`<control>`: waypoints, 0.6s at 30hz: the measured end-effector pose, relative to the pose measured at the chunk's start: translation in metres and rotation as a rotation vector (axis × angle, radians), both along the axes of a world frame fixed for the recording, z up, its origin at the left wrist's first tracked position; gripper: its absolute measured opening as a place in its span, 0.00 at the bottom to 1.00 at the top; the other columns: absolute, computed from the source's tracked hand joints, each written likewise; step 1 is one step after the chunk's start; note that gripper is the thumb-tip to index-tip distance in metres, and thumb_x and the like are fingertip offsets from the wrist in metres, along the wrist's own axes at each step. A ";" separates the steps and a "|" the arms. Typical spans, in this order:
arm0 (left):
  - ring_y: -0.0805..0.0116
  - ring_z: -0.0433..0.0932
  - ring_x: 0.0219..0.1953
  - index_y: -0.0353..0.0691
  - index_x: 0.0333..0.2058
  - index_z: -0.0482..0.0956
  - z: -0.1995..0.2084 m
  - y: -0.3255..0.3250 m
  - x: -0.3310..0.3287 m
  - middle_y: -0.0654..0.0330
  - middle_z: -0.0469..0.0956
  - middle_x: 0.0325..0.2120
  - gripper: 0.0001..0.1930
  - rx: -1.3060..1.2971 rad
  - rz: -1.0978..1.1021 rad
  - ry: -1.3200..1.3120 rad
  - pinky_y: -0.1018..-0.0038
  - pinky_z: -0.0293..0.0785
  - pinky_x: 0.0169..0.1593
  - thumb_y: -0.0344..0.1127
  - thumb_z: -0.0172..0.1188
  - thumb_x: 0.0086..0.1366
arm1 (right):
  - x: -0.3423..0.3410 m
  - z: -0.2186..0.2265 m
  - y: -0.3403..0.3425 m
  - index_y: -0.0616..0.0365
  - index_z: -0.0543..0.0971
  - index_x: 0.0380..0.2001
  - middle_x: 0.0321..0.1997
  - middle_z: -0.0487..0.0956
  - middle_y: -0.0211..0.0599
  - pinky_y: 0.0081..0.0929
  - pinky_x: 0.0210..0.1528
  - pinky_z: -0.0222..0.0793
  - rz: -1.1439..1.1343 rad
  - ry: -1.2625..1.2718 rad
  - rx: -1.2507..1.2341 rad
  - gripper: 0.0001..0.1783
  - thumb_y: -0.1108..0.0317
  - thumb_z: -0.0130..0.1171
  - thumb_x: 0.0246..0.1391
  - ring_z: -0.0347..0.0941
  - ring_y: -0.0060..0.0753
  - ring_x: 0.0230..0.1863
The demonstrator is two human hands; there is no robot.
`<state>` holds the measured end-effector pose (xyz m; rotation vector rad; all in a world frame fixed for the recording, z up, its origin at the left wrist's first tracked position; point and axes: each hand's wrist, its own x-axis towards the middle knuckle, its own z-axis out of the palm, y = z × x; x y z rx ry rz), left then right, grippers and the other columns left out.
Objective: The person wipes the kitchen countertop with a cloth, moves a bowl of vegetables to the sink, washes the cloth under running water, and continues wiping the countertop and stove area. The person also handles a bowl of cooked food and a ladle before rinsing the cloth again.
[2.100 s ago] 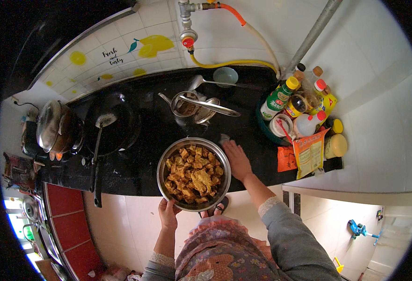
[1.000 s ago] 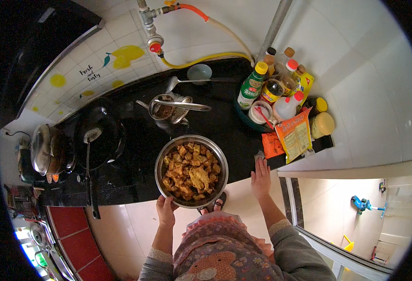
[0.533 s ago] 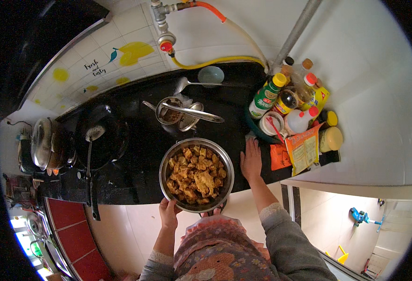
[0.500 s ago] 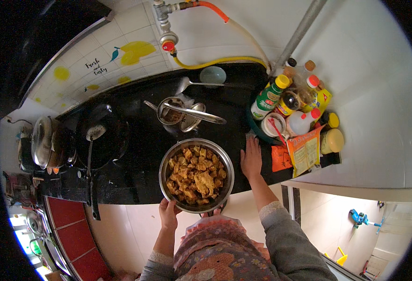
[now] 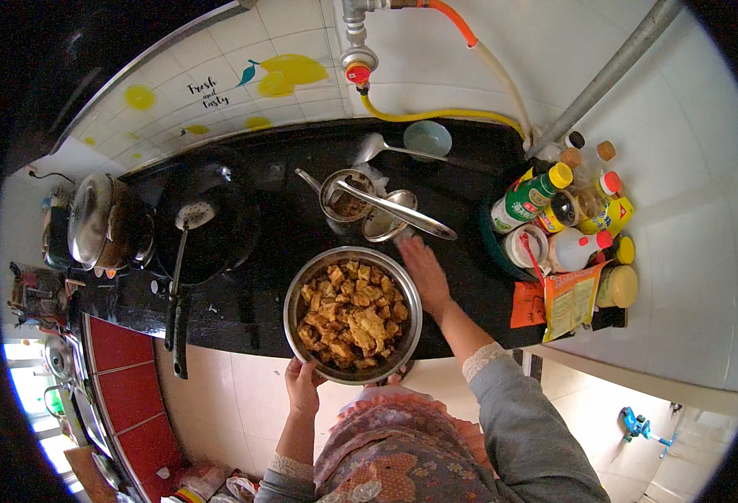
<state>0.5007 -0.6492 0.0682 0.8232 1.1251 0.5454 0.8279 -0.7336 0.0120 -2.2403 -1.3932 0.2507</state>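
Observation:
A steel bowl (image 5: 289, 318) full of browned, fried-looking chunks (image 5: 352, 314) sits at the counter's front edge. My left hand (image 5: 303, 386) grips its near left rim, with the thumb on the outside. Beside the bowl's right side is my right hand (image 5: 426, 272), its fingers stretched out and somewhat blurred, holding nothing. Its fingertips come close to a round metal lid (image 5: 388, 222). Behind the bowl stands a small steel pot (image 5: 333, 198) with dark residue in it. A long metal utensil (image 5: 411, 220), perhaps tongs, lies across pot and lid.
At left, a skimmer (image 5: 194, 216) rests in a black wok (image 5: 218, 251), beside a lidded pot (image 5: 92, 222). A ladle (image 5: 372, 148) and pale bowl (image 5: 427, 138) lie at the back. Sauce bottles (image 5: 530, 199) and an orange packet (image 5: 570, 298) crowd the right; a yellow hose (image 5: 436, 113) runs along the wall.
My right hand has moved left from beside the bottles to the bowl's right side. My left hand stays on the rim. The view has shifted, so the counter things appear farther right.

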 end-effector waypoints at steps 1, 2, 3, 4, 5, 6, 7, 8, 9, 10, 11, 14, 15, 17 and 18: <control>0.73 0.81 0.29 0.38 0.38 0.76 0.000 0.001 -0.002 0.61 0.81 0.32 0.06 -0.005 0.000 -0.010 0.73 0.83 0.32 0.29 0.52 0.65 | -0.010 0.000 -0.002 0.59 0.61 0.65 0.70 0.58 0.49 0.43 0.73 0.44 0.066 0.035 0.027 0.30 0.62 0.51 0.61 0.48 0.47 0.73; 0.72 0.81 0.29 0.38 0.38 0.76 0.001 0.002 -0.002 0.61 0.81 0.32 0.06 -0.005 0.001 -0.017 0.72 0.83 0.32 0.29 0.52 0.65 | -0.017 0.002 -0.005 0.59 0.60 0.65 0.70 0.57 0.49 0.43 0.73 0.42 0.131 0.068 0.053 0.31 0.61 0.50 0.61 0.48 0.47 0.73; 0.72 0.82 0.29 0.38 0.39 0.76 0.002 0.003 -0.003 0.61 0.81 0.32 0.06 -0.004 0.001 -0.023 0.72 0.83 0.32 0.29 0.52 0.64 | -0.024 0.006 -0.010 0.58 0.61 0.65 0.69 0.59 0.49 0.44 0.72 0.44 0.143 0.095 0.066 0.31 0.60 0.49 0.61 0.49 0.48 0.72; 0.72 0.82 0.28 0.38 0.39 0.76 0.003 0.003 -0.003 0.60 0.81 0.32 0.06 -0.003 0.001 -0.030 0.72 0.83 0.32 0.29 0.52 0.64 | -0.031 0.009 -0.016 0.58 0.62 0.64 0.69 0.60 0.49 0.45 0.72 0.45 0.155 0.122 0.080 0.31 0.59 0.47 0.60 0.50 0.50 0.72; 0.72 0.82 0.28 0.38 0.39 0.75 0.003 0.004 -0.004 0.60 0.81 0.32 0.06 0.001 0.007 -0.036 0.72 0.83 0.32 0.28 0.52 0.64 | -0.033 0.014 -0.020 0.57 0.62 0.64 0.68 0.61 0.49 0.46 0.71 0.46 0.166 0.148 0.095 0.31 0.58 0.46 0.59 0.50 0.51 0.72; 0.72 0.82 0.28 0.37 0.39 0.75 0.001 0.005 -0.005 0.60 0.81 0.32 0.06 0.004 0.013 -0.043 0.72 0.83 0.31 0.28 0.52 0.64 | -0.031 0.013 -0.021 0.57 0.61 0.64 0.68 0.61 0.49 0.46 0.71 0.48 0.183 0.093 0.021 0.30 0.63 0.48 0.59 0.52 0.51 0.71; 0.72 0.82 0.28 0.37 0.39 0.75 0.001 0.005 -0.005 0.60 0.81 0.32 0.07 0.005 0.016 -0.049 0.72 0.83 0.31 0.28 0.52 0.64 | -0.027 0.011 -0.026 0.57 0.61 0.65 0.68 0.61 0.48 0.45 0.71 0.46 0.127 0.060 -0.033 0.30 0.63 0.48 0.60 0.51 0.48 0.71; 0.72 0.82 0.28 0.37 0.39 0.75 0.002 0.005 -0.006 0.60 0.81 0.31 0.07 0.005 -0.003 -0.046 0.72 0.83 0.31 0.28 0.52 0.64 | -0.021 0.011 -0.031 0.58 0.61 0.65 0.69 0.61 0.47 0.43 0.72 0.45 0.070 0.027 -0.086 0.29 0.63 0.48 0.61 0.51 0.45 0.72; 0.72 0.82 0.27 0.37 0.39 0.75 0.004 0.005 -0.006 0.60 0.81 0.31 0.07 0.006 -0.023 -0.043 0.72 0.83 0.31 0.28 0.52 0.64 | -0.015 0.010 -0.037 0.58 0.61 0.65 0.69 0.60 0.46 0.42 0.73 0.43 0.012 -0.006 -0.139 0.29 0.63 0.48 0.62 0.50 0.43 0.72; 0.72 0.82 0.27 0.37 0.39 0.75 0.006 0.005 -0.010 0.60 0.81 0.31 0.07 0.011 -0.031 -0.039 0.73 0.83 0.31 0.28 0.52 0.64 | -0.011 0.022 -0.040 0.59 0.61 0.65 0.69 0.61 0.44 0.42 0.72 0.45 -0.082 0.000 -0.184 0.28 0.66 0.47 0.63 0.50 0.42 0.72; 0.72 0.82 0.27 0.37 0.39 0.75 0.007 0.003 -0.013 0.60 0.81 0.31 0.07 0.007 -0.025 -0.047 0.73 0.83 0.31 0.28 0.52 0.64 | -0.007 0.017 -0.048 0.60 0.61 0.65 0.70 0.60 0.44 0.42 0.72 0.45 -0.168 -0.052 -0.127 0.28 0.67 0.48 0.62 0.50 0.43 0.72; 0.71 0.82 0.28 0.36 0.39 0.75 0.005 0.000 -0.012 0.60 0.81 0.31 0.07 -0.006 -0.048 -0.059 0.73 0.83 0.32 0.28 0.51 0.64 | -0.017 -0.001 -0.066 0.58 0.60 0.65 0.70 0.59 0.45 0.43 0.72 0.46 -0.259 -0.136 -0.073 0.29 0.65 0.48 0.62 0.52 0.44 0.71; 0.71 0.82 0.28 0.36 0.39 0.75 0.004 -0.001 -0.011 0.59 0.81 0.31 0.07 -0.006 -0.061 -0.058 0.73 0.83 0.32 0.28 0.51 0.64 | -0.031 0.001 -0.068 0.57 0.60 0.65 0.70 0.59 0.46 0.43 0.72 0.45 -0.243 -0.138 -0.071 0.29 0.63 0.48 0.62 0.52 0.44 0.71; 0.71 0.82 0.29 0.37 0.40 0.75 0.006 -0.003 -0.009 0.60 0.81 0.32 0.07 -0.008 -0.102 -0.051 0.73 0.83 0.33 0.29 0.51 0.64 | -0.057 0.009 -0.070 0.56 0.63 0.64 0.68 0.60 0.47 0.43 0.73 0.43 -0.116 -0.212 -0.127 0.30 0.57 0.50 0.60 0.54 0.45 0.70; 0.71 0.82 0.30 0.37 0.40 0.75 0.007 -0.004 -0.007 0.60 0.81 0.33 0.08 -0.009 -0.129 -0.044 0.73 0.83 0.33 0.29 0.51 0.65 | -0.066 0.008 -0.074 0.57 0.61 0.65 0.69 0.58 0.50 0.44 0.72 0.45 -0.078 -0.096 -0.101 0.31 0.59 0.48 0.60 0.51 0.48 0.71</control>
